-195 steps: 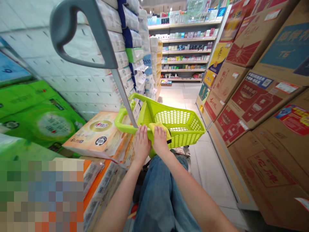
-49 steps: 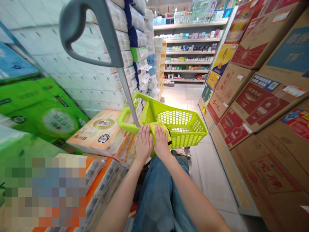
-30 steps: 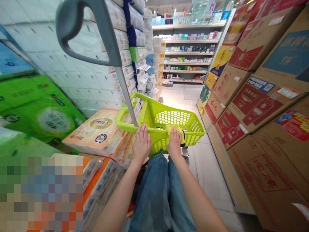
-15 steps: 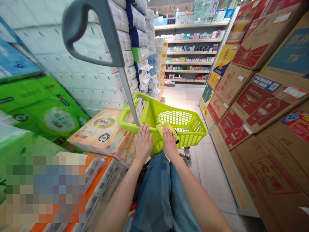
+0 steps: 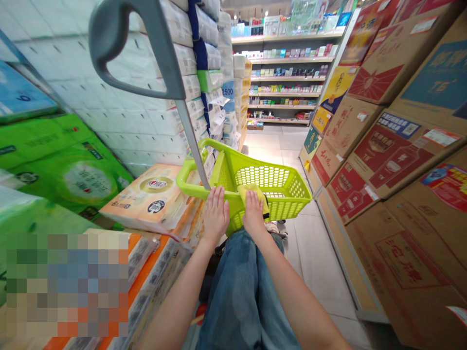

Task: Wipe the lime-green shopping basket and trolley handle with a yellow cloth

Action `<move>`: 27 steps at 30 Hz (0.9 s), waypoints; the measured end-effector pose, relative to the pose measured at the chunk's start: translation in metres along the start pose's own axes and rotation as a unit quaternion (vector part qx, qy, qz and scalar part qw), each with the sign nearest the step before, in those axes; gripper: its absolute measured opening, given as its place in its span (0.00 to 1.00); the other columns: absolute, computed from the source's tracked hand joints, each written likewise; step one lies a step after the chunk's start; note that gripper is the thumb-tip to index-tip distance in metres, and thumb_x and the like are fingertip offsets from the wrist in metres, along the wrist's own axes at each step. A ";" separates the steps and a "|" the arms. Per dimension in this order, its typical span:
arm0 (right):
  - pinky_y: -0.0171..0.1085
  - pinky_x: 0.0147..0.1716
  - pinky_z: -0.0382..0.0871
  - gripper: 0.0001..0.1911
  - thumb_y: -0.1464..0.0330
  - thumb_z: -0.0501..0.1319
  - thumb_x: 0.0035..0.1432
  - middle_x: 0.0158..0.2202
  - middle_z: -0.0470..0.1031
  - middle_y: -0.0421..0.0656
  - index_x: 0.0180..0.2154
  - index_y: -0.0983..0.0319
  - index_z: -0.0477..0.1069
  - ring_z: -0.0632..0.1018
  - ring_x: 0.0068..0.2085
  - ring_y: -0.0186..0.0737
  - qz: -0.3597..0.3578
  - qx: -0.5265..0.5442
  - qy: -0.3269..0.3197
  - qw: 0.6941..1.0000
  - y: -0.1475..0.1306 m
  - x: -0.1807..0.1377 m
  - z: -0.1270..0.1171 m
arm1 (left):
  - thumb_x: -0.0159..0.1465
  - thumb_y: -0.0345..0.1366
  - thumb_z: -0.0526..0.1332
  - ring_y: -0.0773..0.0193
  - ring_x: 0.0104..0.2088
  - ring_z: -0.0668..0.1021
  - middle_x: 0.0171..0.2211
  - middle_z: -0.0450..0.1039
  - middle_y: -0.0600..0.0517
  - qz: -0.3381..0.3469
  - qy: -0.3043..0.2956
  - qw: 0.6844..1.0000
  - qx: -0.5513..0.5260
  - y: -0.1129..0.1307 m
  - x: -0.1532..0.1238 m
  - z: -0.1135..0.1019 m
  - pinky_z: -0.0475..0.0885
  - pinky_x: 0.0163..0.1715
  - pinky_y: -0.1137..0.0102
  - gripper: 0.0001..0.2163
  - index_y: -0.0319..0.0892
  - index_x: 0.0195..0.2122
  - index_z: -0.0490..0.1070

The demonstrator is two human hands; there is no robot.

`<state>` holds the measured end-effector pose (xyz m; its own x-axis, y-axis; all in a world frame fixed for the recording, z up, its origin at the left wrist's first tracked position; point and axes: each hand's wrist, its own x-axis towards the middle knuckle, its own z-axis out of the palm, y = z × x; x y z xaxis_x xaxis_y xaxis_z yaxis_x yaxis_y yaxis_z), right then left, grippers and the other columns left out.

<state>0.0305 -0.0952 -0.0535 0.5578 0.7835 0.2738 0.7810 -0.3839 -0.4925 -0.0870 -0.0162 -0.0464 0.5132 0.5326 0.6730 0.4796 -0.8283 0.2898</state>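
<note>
A lime-green shopping basket (image 5: 286, 206) with holes in its walls and a grey pull handle (image 5: 171, 68) stands in front of my knees. My left hand (image 5: 216, 214) lies on the rim and near side of the basket by the foot of the handle's metal pole, fingers straight and close together. Beside it, my right hand (image 5: 254, 214) presses a yellow cloth (image 5: 246, 190) with a dark edge over the near rim. The fingers rest over the cloth; its underside is hidden.
Stacked cartons (image 5: 394, 155) line the right side. On the left are white tissue packs (image 5: 146, 121), a green pack (image 5: 73, 170) and an orange-and-white pack (image 5: 153, 189). Tiled floor (image 5: 317, 253) runs along the aisle to shelves (image 5: 284, 63) of small boxed goods. A patch at lower left is pixelated.
The view has shifted slightly. My right hand and the cloth have moved only a little along the rim, with the wrist turned slightly. My left hand stays in place on the basket.
</note>
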 end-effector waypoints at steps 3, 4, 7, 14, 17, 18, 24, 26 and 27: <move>0.57 0.68 0.46 0.36 0.80 0.46 0.57 0.70 0.52 0.55 0.68 0.71 0.51 0.52 0.71 0.49 -0.069 0.043 -0.027 0.996 -0.034 0.003 -0.001 | 0.73 0.38 0.44 0.55 0.70 0.55 0.66 0.60 0.42 -0.001 -0.003 1.000 0.005 -0.001 0.001 0.000 0.55 0.68 0.54 0.23 0.38 0.67 0.55; 0.56 0.68 0.46 0.35 0.79 0.46 0.59 0.71 0.51 0.55 0.68 0.72 0.51 0.52 0.71 0.49 -0.082 0.047 -0.033 0.995 -0.039 0.003 -0.001 | 0.73 0.38 0.44 0.56 0.70 0.56 0.66 0.61 0.43 -0.003 -0.003 1.000 0.006 -0.001 0.001 0.000 0.55 0.68 0.54 0.23 0.38 0.67 0.56; 0.53 0.69 0.44 0.37 0.81 0.45 0.56 0.71 0.50 0.54 0.68 0.73 0.49 0.51 0.71 0.48 -0.105 0.030 -0.039 0.993 -0.031 0.001 -0.004 | 0.72 0.38 0.45 0.55 0.70 0.56 0.66 0.61 0.42 -0.004 -0.003 1.000 0.005 0.000 0.001 -0.001 0.55 0.68 0.54 0.23 0.37 0.66 0.56; 0.53 0.68 0.47 0.42 0.85 0.46 0.51 0.71 0.51 0.55 0.69 0.72 0.47 0.51 0.71 0.47 -0.068 -0.056 0.003 0.996 0.052 -0.009 -0.008 | 0.73 0.37 0.44 0.55 0.70 0.55 0.67 0.60 0.42 -0.008 -0.004 1.000 0.006 0.004 0.001 -0.003 0.55 0.68 0.53 0.23 0.38 0.67 0.55; 0.54 0.68 0.48 0.42 0.84 0.46 0.51 0.70 0.52 0.55 0.69 0.70 0.47 0.52 0.71 0.48 -0.033 -0.069 0.017 0.997 0.082 -0.011 -0.012 | 0.73 0.38 0.44 0.54 0.70 0.55 0.67 0.60 0.42 -0.010 -0.004 1.000 0.003 0.004 0.001 -0.002 0.55 0.68 0.53 0.23 0.39 0.68 0.54; 0.54 0.68 0.49 0.43 0.84 0.46 0.50 0.70 0.52 0.54 0.69 0.69 0.47 0.53 0.71 0.48 -0.019 -0.067 0.022 0.997 0.087 -0.011 -0.013 | 0.73 0.39 0.44 0.54 0.70 0.55 0.67 0.60 0.43 -0.010 -0.003 1.000 0.001 0.004 0.001 -0.002 0.55 0.68 0.53 0.23 0.39 0.68 0.54; 0.57 0.68 0.45 0.43 0.84 0.47 0.48 0.70 0.52 0.55 0.68 0.72 0.50 0.52 0.71 0.50 0.065 -0.036 0.010 0.997 0.048 -0.003 -0.011 | 0.73 0.39 0.44 0.54 0.70 0.55 0.67 0.60 0.42 -0.011 -0.005 1.000 -0.006 0.004 0.001 -0.003 0.56 0.67 0.52 0.23 0.39 0.68 0.54; 0.57 0.68 0.44 0.43 0.85 0.47 0.48 0.70 0.52 0.55 0.68 0.73 0.51 0.52 0.71 0.49 0.026 -0.002 -0.010 1.000 0.017 0.002 -0.007 | 0.73 0.38 0.44 0.54 0.70 0.55 0.66 0.60 0.42 -0.007 -0.007 1.000 -0.003 0.003 0.001 -0.003 0.56 0.67 0.53 0.23 0.38 0.67 0.55; 0.56 0.68 0.44 0.42 0.84 0.47 0.49 0.70 0.52 0.55 0.67 0.73 0.52 0.52 0.71 0.48 -0.005 0.018 -0.018 1.000 0.002 0.004 -0.006 | 0.72 0.38 0.44 0.54 0.70 0.55 0.66 0.60 0.41 -0.006 -0.007 1.000 -0.001 0.003 0.001 -0.002 0.56 0.67 0.53 0.23 0.38 0.67 0.55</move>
<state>0.0356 -0.0959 -0.0487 0.5398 0.8040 0.2493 0.7752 -0.3595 -0.5194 -0.0870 -0.0182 -0.0433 0.5175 0.5450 0.6597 0.4851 -0.8219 0.2985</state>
